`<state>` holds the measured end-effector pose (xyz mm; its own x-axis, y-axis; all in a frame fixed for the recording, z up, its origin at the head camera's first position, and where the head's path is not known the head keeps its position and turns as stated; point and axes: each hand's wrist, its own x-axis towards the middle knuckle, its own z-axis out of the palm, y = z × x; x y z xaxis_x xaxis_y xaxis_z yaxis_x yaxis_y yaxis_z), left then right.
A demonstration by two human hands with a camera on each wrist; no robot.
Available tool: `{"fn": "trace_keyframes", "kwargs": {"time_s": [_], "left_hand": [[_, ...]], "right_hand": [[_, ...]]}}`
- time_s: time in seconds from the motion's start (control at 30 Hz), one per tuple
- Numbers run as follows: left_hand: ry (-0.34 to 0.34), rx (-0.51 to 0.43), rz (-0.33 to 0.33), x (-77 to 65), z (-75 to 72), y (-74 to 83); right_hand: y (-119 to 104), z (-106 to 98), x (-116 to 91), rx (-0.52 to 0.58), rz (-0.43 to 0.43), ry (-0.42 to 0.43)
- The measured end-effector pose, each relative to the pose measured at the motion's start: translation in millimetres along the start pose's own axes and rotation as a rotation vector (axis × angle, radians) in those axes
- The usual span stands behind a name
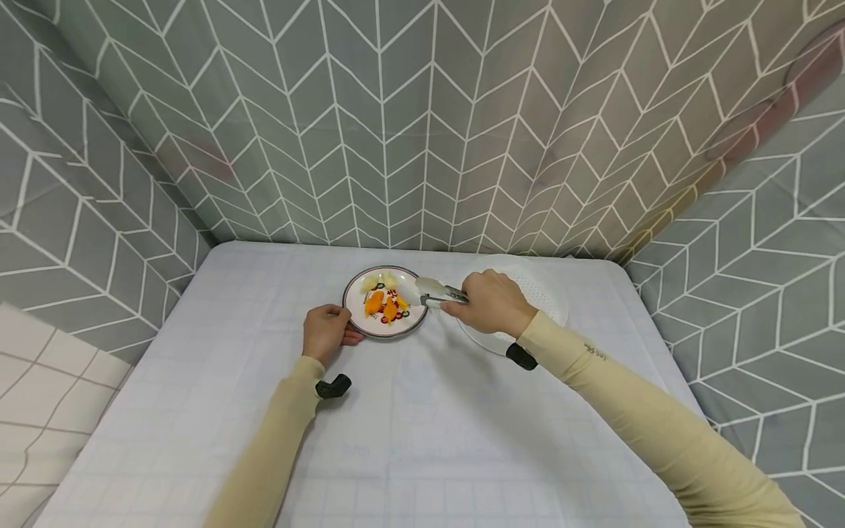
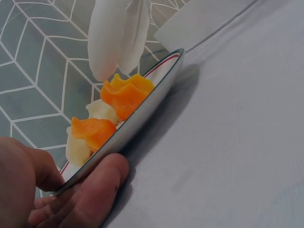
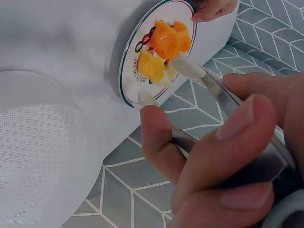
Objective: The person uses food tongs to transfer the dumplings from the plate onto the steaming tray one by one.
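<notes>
A round plate (image 1: 417, 317) with a dark rim and printed marks holds several small wavy pieces of food: orange pieces (image 1: 373, 303), a yellow piece (image 3: 151, 65) and pale pieces (image 1: 388, 279). At the plate's left edge, my left hand (image 1: 325, 330) grips the rim, thumb above and fingers beneath in the left wrist view. My right hand (image 1: 496, 302) holds metal tongs (image 1: 446, 292) with white tips. Those tips (image 2: 107, 52) stand apart over the plate's right side, near the yellow piece, with nothing visibly pinched between them.
A white perforated colander (image 3: 38, 156) sits on the table just right of the plate, partly under my right hand and forearm. The white-covered table (image 1: 396, 425) ends at the back against a grey patterned curtain (image 1: 409, 132). Dark wrist-worn pieces (image 1: 333, 386) are on both sleeves.
</notes>
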<state>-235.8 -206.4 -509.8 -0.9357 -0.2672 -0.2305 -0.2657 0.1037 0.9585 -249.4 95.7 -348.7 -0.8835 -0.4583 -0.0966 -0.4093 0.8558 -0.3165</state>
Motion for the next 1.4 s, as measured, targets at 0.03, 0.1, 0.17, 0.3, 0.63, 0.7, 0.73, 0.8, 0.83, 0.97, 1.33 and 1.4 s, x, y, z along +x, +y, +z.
{"fn": "trace_keyframes", "kwargs": {"time_s": [0.03, 0.1, 0.17, 0.3, 0.63, 0.7, 0.73, 0.8, 0.83, 0.97, 1.33, 1.4], "left_hand": [[0.003, 0.005, -0.003, -0.1, 0.1, 0.7], [0.008, 0.023, -0.007, -0.5, 0.3, 1.3], [0.009, 0.034, -0.01, -0.7, 0.7, 0.9], [0.012, 0.036, -0.012, -0.1, 2.2, -1.4], [0.016, 0.057, -0.001, -1.0, 0.0, 0.1], [0.017, 0.058, 0.001, -1.3, 0.3, 0.6], [0.018, 0.058, 0.001, -1.4, 0.5, 0.8], [0.019, 0.059, 0.0, -1.4, 1.1, 0.7], [0.021, 0.061, 0.0, -1.3, 1.5, 0.6], [0.025, 0.05, -0.003, 0.1, 2.5, -0.2], [0.032, 0.044, 0.0, 0.6, 2.8, -1.2], [0.031, 0.05, 0.007, 0.5, 2.8, -1.0]], "right_hand": [[-0.7, 0.0, 0.7, -0.002, 0.005, -0.004], [-2.6, 0.0, 1.6, -0.004, 0.013, -0.01], [-4.4, 0.3, 2.0, -0.006, 0.024, -0.018], [-6.8, 2.7, 2.5, -0.019, 0.027, -0.015], [-8.0, 7.3, 10.2, -0.052, 0.024, -0.005], [-7.9, 7.0, 11.6, -0.054, 0.027, -0.008], [-7.9, 6.8, 12.1, -0.053, 0.028, -0.011], [-8.1, 6.5, 13.0, -0.052, 0.029, -0.019], [-8.3, 6.5, 13.5, -0.05, 0.027, -0.023], [-9.5, 7.1, 15.1, -0.042, 0.02, -0.034], [-12.4, 10.0, 18.5, -0.048, 0.01, -0.042], [-13.2, 10.3, 19.2, -0.05, 0.006, -0.039]]}}
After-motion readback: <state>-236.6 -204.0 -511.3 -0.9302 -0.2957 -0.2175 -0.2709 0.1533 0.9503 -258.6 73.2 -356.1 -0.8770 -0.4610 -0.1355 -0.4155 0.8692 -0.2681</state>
